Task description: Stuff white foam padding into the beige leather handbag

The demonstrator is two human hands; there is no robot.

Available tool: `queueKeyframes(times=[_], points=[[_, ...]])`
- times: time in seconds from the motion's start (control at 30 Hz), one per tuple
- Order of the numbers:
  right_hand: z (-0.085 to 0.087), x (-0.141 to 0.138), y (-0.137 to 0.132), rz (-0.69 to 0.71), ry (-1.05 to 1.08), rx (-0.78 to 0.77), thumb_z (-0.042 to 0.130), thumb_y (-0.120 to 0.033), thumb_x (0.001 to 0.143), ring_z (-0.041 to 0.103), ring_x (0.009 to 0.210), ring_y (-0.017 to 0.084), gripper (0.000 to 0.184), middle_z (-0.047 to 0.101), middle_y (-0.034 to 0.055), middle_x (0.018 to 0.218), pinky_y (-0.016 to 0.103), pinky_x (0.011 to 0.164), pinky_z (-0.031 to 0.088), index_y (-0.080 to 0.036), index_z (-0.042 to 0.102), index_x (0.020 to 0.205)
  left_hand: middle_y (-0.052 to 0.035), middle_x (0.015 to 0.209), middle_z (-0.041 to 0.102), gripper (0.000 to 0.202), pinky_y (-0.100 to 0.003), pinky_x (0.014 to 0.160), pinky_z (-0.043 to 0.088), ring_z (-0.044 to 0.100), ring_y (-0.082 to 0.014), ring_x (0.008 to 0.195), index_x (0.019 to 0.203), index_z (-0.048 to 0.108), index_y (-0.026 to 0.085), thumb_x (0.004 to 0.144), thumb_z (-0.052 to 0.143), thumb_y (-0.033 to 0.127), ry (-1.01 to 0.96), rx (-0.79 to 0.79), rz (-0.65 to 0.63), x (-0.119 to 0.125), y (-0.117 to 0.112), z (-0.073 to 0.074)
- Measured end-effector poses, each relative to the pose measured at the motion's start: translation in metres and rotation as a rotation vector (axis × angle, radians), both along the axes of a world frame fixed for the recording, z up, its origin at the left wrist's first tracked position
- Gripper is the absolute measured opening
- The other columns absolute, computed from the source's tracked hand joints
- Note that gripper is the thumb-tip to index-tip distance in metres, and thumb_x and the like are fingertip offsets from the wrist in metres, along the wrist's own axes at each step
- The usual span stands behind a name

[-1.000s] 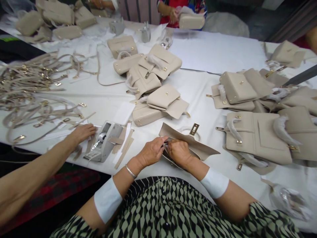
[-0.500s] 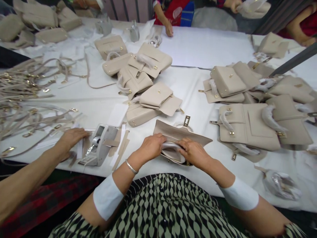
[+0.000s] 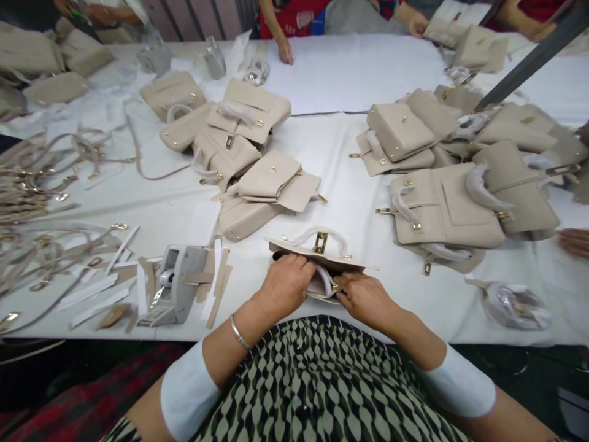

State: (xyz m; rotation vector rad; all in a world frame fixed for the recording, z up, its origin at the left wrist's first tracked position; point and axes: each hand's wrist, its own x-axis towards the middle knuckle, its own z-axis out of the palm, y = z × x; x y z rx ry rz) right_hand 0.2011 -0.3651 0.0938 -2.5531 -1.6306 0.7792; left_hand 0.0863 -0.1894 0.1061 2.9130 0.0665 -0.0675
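A beige handbag (image 3: pixel 322 254) stands at the table's front edge, close to my body, its mouth facing me. Its flap is raised at the far side, with a gold clasp plate (image 3: pixel 321 241) and a wrapped carrying handle behind it. My left hand (image 3: pixel 288 282) grips the bag's left part, its fingers curled over the opening and the tips hidden. On the right, my right hand (image 3: pixel 365 299) pinches the near edge beside a small gold fitting (image 3: pixel 335 287). Between the hands a pale curved strip shows in the opening.
Beige bags are piled at centre left (image 3: pixel 271 175) and at right (image 3: pixel 448 202). A tape dispenser (image 3: pixel 184 285) stands left among paper strips. Straps (image 3: pixel 37 178) lie far left, a tape roll (image 3: pixel 518 307) at right. Co-workers' hands (image 3: pixel 284 51) are across the table.
The bag's flap has swung up, bringing the clasp plate and handle into fuller view. My left hand has moved over the opening. The neighbour's arm at left has gone, and the view has shifted.
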Motion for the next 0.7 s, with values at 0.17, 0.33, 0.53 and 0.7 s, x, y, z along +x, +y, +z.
queueKeyframes(times=[0.17, 0.33, 0.53, 0.7], points=[[-0.002, 0.008, -0.003, 0.009, 0.063, 0.011, 0.046, -0.019, 0.087, 0.059, 0.091, 0.023, 0.026, 0.064, 0.0075, 0.100, 0.030, 0.076, 0.042, -0.018, 0.060, 0.110, -0.0116, 0.085, 0.066, 0.031, -0.041, 0.080, 0.045, 0.059, -0.0269, 0.084, 0.086, 0.063, 0.012, 0.085, 0.052, 0.041, 0.194, -0.102, -0.054, 0.002, -0.028, -0.009], [-0.004, 0.007, -0.004, 0.000, 0.098, 0.000, 0.046, -0.014, 0.085, 0.061, 0.088, 0.022, 0.021, 0.066, 0.0077, 0.095, 0.029, 0.076, 0.043, -0.018, 0.063, 0.097, -0.0153, 0.093, 0.067, 0.050, -0.042, 0.080, 0.048, 0.063, -0.0300, 0.088, 0.095, 0.064, 0.012, 0.090, 0.033, 0.051, 0.400, -0.235, -0.010, 0.020, -0.034, -0.013], [-0.008, 0.006, -0.004, -0.030, 0.010, 0.104, 0.044, -0.010, 0.085, 0.055, 0.108, 0.028, 0.031, 0.060, 0.0134, 0.118, 0.034, 0.087, 0.045, -0.015, 0.059, 0.111, -0.0115, 0.116, 0.063, 0.047, -0.034, 0.083, 0.049, 0.061, -0.0260, 0.099, 0.108, 0.062, 0.017, 0.089, 0.031, 0.046, 0.668, -0.438, 0.097, 0.044, -0.023, -0.021], [-0.014, 0.013, -0.006, -0.053, 0.032, 0.172, 0.042, -0.012, 0.088, 0.053, 0.113, 0.027, 0.033, 0.057, 0.0111, 0.124, 0.033, 0.090, 0.045, -0.016, 0.057, 0.117, -0.0116, 0.122, 0.059, 0.041, -0.037, 0.091, 0.046, 0.057, -0.0267, 0.107, 0.115, 0.058, 0.016, 0.086, 0.040, 0.038, 0.615, -0.387, 0.094, 0.055, -0.028, -0.046]])
